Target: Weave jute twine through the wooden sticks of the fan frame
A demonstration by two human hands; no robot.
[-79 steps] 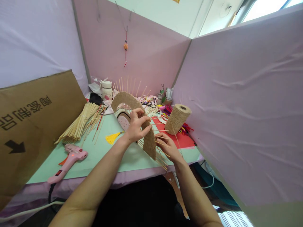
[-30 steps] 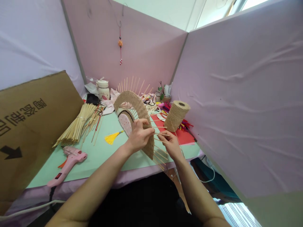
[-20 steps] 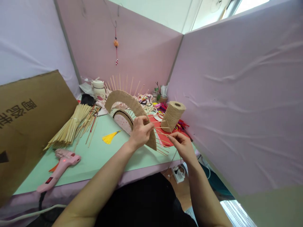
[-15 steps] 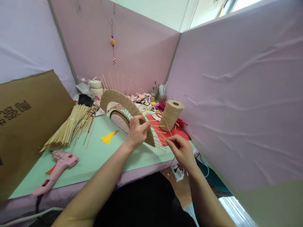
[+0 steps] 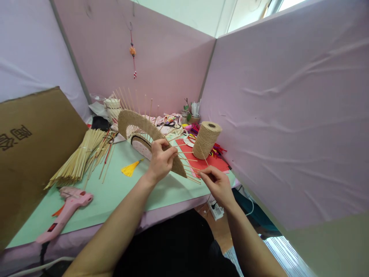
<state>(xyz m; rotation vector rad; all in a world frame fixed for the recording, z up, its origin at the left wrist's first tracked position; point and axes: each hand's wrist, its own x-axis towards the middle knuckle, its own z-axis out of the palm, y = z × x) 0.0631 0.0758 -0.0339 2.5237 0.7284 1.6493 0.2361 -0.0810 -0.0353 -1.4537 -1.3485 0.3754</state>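
My left hand (image 5: 162,159) is closed on the rim of a woven semicircular piece (image 5: 138,121), tilted up over the table. The piece has a broad tan twine band, a pale pink inner part and thin sticks fanning out past its edge. To its right, my right hand (image 5: 216,184) pinches a strand of twine (image 5: 204,154) by the tips of the sticks. That strand runs up toward a large spool of twine (image 5: 208,140) standing upright on a red sheet (image 5: 186,148). The fingertips of my left hand are partly hidden behind its knuckles.
A pink glue gun (image 5: 67,209) lies at the table's front left. Behind it are a bundle of thin sticks (image 5: 77,157) and a cardboard box (image 5: 31,154). A yellow tassel (image 5: 131,168) lies mid-table. Pink cloth partitions (image 5: 273,115) enclose the back and right. A power strip (image 5: 215,211) is below.
The view has shifted slightly, so most things sit a little further left. My right hand has moved slightly left and down near the stick tips, while the left keeps its hold.
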